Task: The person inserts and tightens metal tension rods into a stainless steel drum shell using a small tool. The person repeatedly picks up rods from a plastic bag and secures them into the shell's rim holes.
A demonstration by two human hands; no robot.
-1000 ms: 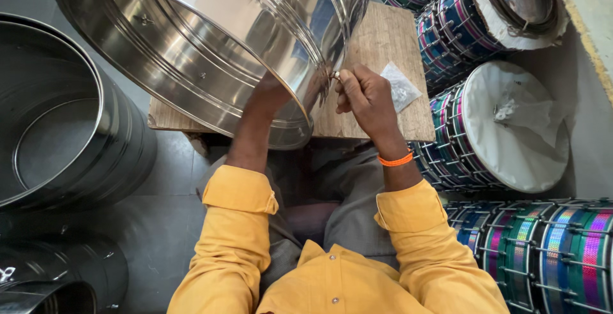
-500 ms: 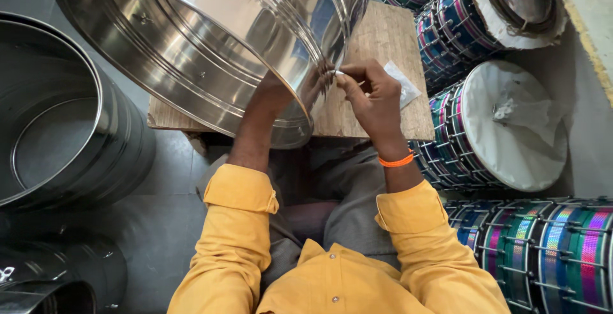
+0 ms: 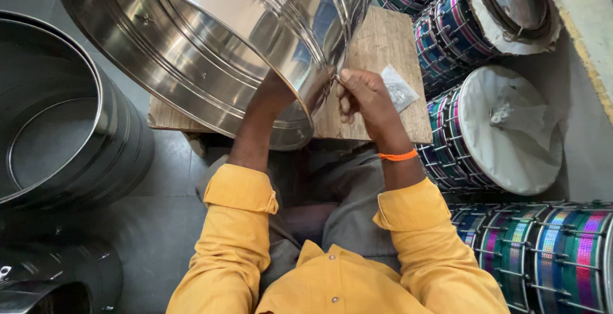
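Observation:
A large shiny steel drum shell point(image 3: 211, 39) lies tilted on a small wooden board point(image 3: 389, 46) in front of me. My left hand point(image 3: 274, 94) reaches inside the shell's lower rim and presses against the inner wall; its fingers are partly hidden by the metal. My right hand point(image 3: 361, 94) is outside the shell, its fingertips pinched on a small metal fastener at the shell's wall. An orange band circles my right wrist. A small clear plastic bag point(image 3: 399, 87) lies on the board just right of my right hand.
A dark empty metal shell point(image 3: 108, 161) stands at left, another point(image 3: 57, 282) at bottom left. Several finished drums with multicoloured sides point(image 3: 555, 250) and white heads point(image 3: 511, 129) crowd the right side. Grey floor lies below the board.
My right hand has shifted slightly up and left along the shell's wall, still pinching the small fastener. The left hand and shell have barely moved.

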